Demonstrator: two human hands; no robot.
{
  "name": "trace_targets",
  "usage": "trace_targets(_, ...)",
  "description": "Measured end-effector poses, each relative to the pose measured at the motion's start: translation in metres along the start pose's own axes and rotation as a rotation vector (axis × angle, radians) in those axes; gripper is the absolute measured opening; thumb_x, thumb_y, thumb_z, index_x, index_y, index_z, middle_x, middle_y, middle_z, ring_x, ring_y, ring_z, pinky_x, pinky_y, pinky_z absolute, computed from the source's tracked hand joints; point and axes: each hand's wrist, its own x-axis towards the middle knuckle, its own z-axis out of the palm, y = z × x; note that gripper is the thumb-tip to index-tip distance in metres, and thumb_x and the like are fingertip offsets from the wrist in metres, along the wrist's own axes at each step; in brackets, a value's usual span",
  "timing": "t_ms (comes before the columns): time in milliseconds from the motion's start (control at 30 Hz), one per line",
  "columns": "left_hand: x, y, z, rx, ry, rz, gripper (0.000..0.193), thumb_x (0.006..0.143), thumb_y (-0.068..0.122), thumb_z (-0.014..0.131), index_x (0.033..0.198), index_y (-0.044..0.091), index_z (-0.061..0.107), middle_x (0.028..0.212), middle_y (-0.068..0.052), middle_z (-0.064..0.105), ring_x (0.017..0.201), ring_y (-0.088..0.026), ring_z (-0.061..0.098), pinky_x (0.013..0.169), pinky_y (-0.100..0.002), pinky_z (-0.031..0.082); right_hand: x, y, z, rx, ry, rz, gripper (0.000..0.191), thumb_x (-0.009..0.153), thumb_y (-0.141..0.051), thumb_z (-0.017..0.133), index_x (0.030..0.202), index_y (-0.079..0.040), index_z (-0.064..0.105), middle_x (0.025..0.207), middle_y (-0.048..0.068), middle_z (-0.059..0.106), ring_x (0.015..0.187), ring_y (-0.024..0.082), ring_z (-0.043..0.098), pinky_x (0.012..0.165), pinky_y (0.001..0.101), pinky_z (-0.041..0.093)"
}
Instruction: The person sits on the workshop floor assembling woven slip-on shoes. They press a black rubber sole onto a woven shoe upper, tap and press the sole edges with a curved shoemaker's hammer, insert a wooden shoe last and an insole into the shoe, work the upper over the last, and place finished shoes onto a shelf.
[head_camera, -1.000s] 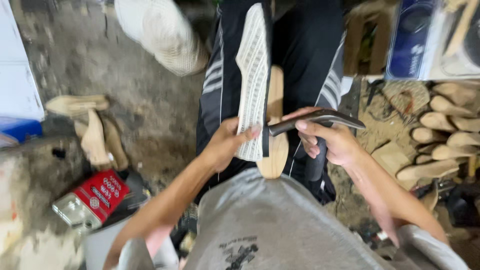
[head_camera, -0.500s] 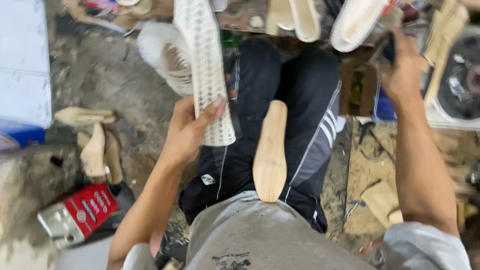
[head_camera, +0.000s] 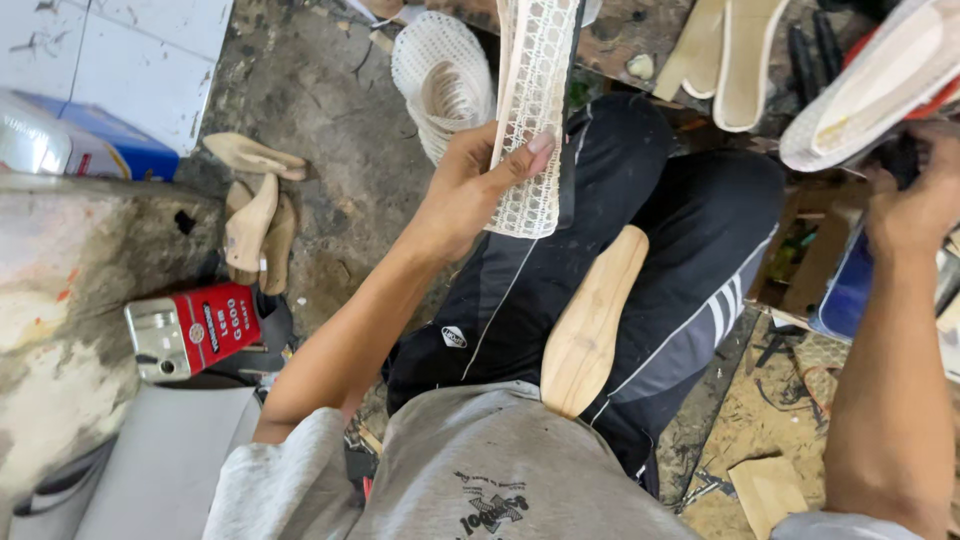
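My left hand (head_camera: 465, 195) grips a long white perforated sole piece (head_camera: 530, 110) by its lower end and holds it upright above my left thigh. A flat wooden sole-shaped board (head_camera: 590, 325) lies along my lap between my legs, touched by neither hand. My right hand (head_camera: 915, 200) is raised at the far right, its fingers curled at a dark object under a white shoe sole (head_camera: 880, 80) on the bench. Whether it grips that object is unclear.
A stack of white mesh pieces (head_camera: 440, 80) lies on the floor ahead. To the left lie wooden shoe forms (head_camera: 255, 215), a red tin (head_camera: 190, 330) and a blue box (head_camera: 100, 150). Pale soles (head_camera: 745, 60) rest on the bench. A wood block (head_camera: 770, 490) sits bottom right.
My left hand lifted the perforated piece off the wooden board. My right hand, which held a dark tool over the board, moved up and right to the bench.
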Motion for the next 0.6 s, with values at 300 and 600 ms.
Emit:
trace_targets(300,0.000,-0.008,0.037,0.038,-0.252,0.171,0.023,0.105,0.009,0.067,0.122,-0.005,0.068,0.121,-0.003,0.061,0.103,-0.008,0.059,0.090,-0.024,0.050,-0.036,-0.231,-0.020,0.767,-0.074,0.192,0.027,0.103,0.003,0.068,0.130,0.003,0.062,0.119,0.011,0.069,0.108,0.020,0.071,0.096,0.0324,0.061)
trace_targets(600,-0.022,-0.007,0.068,-0.018,-0.373,0.212,0.039,0.104,0.012,0.066,0.139,-0.004,0.058,0.133,-0.008,0.060,0.118,-0.011,0.059,0.104,-0.027,0.049,-0.090,-0.293,0.027,1.159,-0.148,0.351,0.065,0.098,-0.014,0.071,0.155,-0.001,0.045,0.149,0.011,0.054,0.133,0.019,0.056,0.106,0.0310,0.049)
